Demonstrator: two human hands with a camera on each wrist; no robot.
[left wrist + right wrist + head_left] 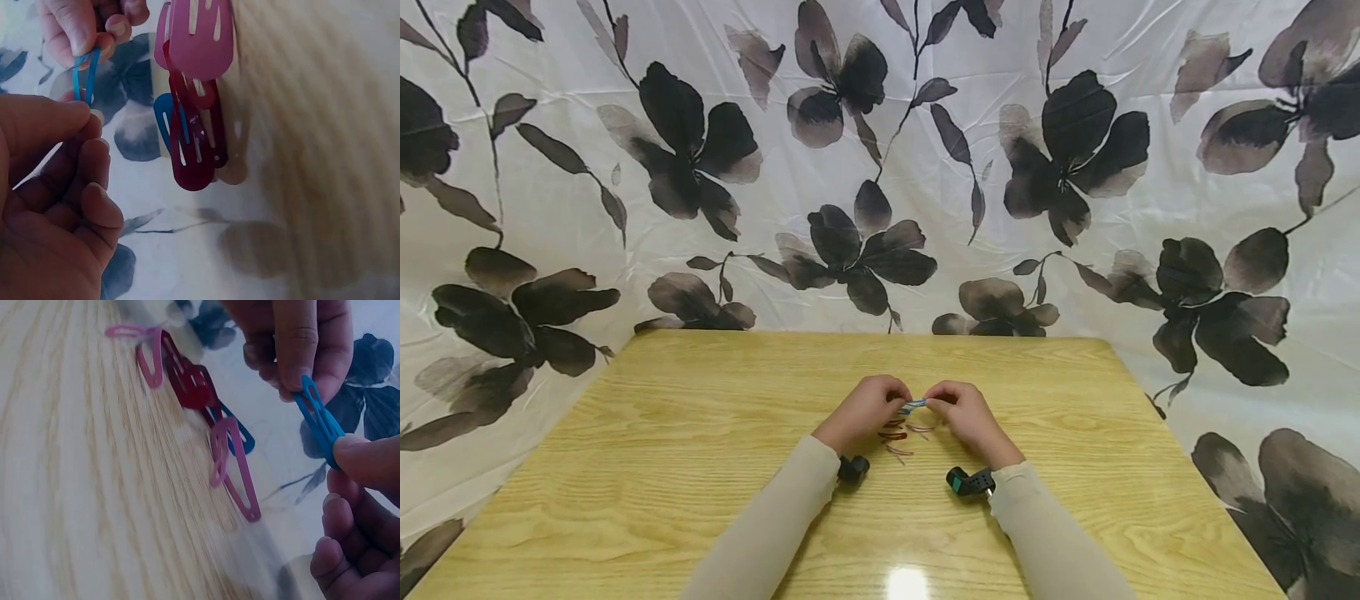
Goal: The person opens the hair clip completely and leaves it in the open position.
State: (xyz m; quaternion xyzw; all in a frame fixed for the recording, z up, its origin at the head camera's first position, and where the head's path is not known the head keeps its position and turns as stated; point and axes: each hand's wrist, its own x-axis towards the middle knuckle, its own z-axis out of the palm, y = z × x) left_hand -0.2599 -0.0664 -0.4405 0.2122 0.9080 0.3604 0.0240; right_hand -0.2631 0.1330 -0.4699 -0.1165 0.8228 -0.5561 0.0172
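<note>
Both hands meet over the table around one blue snap hair clip (320, 422). My left hand (870, 408) pinches one end of it between thumb and forefinger. At the other end, the thumb and forefinger of my right hand (967, 417) pinch it too. Whether the clip is snapped or sprung is hard to tell. Just below the hands lies a loose group of clips: dark red clips (192, 165), pink clips (242, 481) and another blue clip (247, 440), partly hidden behind the red ones in the left wrist view.
The clips lie on a light wood-grain table (700, 483). A white cloth with dark flowers (970, 250) hangs behind the far edge and along both sides. Each wrist bears a small black camera, one on the left wrist (853, 468) and one on the right (970, 481).
</note>
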